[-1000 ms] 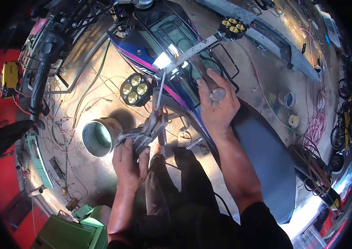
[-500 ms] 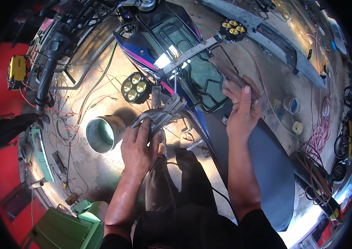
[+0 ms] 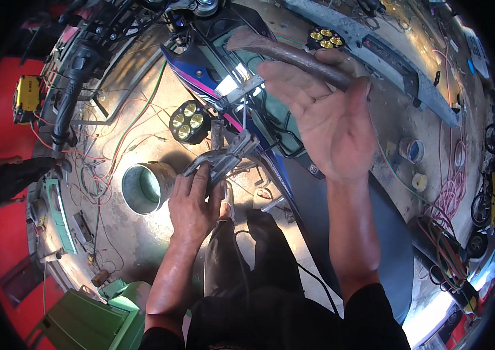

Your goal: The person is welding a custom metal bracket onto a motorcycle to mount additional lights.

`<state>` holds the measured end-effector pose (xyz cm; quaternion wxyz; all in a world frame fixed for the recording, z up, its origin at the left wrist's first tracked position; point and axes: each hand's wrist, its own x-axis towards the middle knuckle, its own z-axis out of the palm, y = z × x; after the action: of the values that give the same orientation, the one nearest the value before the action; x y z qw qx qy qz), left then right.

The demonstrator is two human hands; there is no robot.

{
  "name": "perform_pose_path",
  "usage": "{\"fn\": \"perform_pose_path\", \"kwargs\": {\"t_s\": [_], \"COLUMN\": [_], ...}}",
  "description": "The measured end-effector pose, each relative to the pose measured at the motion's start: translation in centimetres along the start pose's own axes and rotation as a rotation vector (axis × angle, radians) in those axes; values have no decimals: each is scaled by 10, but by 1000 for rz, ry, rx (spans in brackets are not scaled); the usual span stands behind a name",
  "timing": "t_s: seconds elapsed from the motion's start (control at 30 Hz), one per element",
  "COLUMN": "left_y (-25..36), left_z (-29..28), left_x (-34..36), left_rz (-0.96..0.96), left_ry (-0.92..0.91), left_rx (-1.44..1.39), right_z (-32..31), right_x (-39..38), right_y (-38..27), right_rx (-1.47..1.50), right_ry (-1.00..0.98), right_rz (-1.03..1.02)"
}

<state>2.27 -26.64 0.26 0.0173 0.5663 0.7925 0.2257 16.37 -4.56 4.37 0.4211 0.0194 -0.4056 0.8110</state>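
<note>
My left hand (image 3: 192, 201) is closed around a grey metal clamp-like tool (image 3: 227, 156) with long jaws, held in front of my knees. My right hand (image 3: 338, 125) is raised over the motorcycle, palm upturned. A rusty metal bar (image 3: 294, 57) with a flared, flattened end lies across its fingers, pinned by the thumb. Beneath them is a motorcycle with a black seat (image 3: 370, 233) and a blue and pink side panel (image 3: 192, 76). A flat metal strip (image 3: 244, 92) crosses its front, partly hidden by my right hand. Near the strip's left end is a round lamp (image 3: 189, 121) with yellow lenses.
A second yellow-lensed lamp (image 3: 324, 38) is beyond the right hand. On the floor at left stands a metal bucket (image 3: 141, 188), with cables around it. A green box (image 3: 93, 318) is at lower left, a yellow machine (image 3: 27, 99) at far left. Pink hoses (image 3: 448, 198) coil at right.
My right hand has risen and come closer, turning palm up; the rusty bar has swung left across the motorcycle's front. My left hand and the clamp-like tool have hardly moved.
</note>
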Motion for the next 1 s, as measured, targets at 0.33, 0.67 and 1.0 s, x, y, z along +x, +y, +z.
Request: {"fn": "perform_pose_path", "kwargs": {"t_s": [0.33, 0.67, 1.0], "left_y": [-2, -3, -8], "left_z": [2, 2, -1], "left_x": [3, 6, -5], "left_rz": [3, -8, 7], "left_ry": [5, 0, 99], "left_rx": [-4, -37, -63], "right_z": [17, 16, 1], "right_x": [4, 8, 13], "right_y": [13, 15, 0], "right_rx": [17, 4, -49], "right_ry": [-76, -61, -85], "right_rz": [211, 184, 14]}}
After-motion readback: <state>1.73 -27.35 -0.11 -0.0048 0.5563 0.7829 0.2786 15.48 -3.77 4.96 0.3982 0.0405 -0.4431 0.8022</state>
